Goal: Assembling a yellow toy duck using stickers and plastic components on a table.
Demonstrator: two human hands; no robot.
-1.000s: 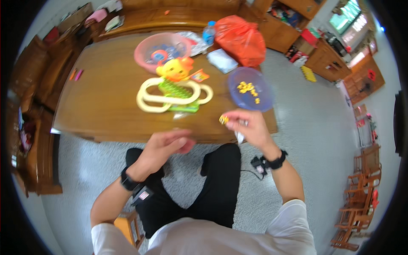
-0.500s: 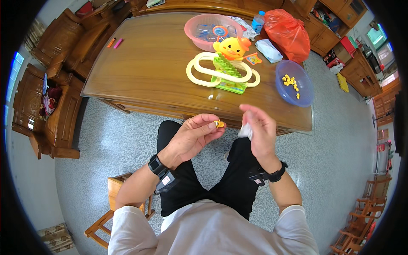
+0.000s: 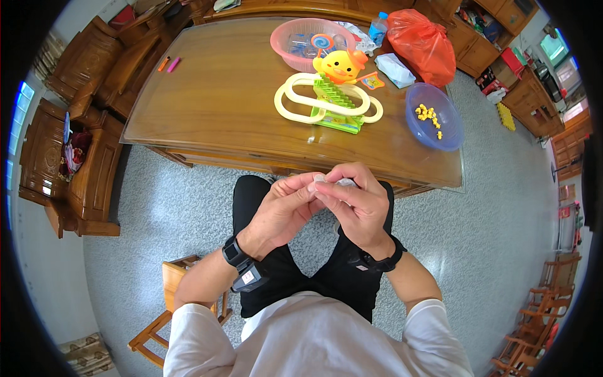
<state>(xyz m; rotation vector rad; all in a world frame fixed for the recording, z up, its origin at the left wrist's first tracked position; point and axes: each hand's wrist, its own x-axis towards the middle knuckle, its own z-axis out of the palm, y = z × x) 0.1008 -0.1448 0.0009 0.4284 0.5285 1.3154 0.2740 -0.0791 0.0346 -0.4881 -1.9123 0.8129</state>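
Just in front of the table edge, my left hand and my right hand meet fingertip to fingertip. My left thumb and fingers pinch a small yellow toy figure, which the fingers and tissue now hide. A crumpled white tissue is gripped in my right hand, and part of it is pressed to the spot where my left fingertips close. Beyond my hands, on the table, stands a toy slide track with cream rails, green steps and a yellow duck in an orange hat.
A blue translucent bowl with several small yellow figures sits at the table's right. Behind are a pink basin, a blue bottle, a tissue pack and a red plastic bag. Two markers lie far left.
My right hand has moved left with the tissue and now meets my left hand. The small yellow figure, visible before in my left fingertips, is now covered.
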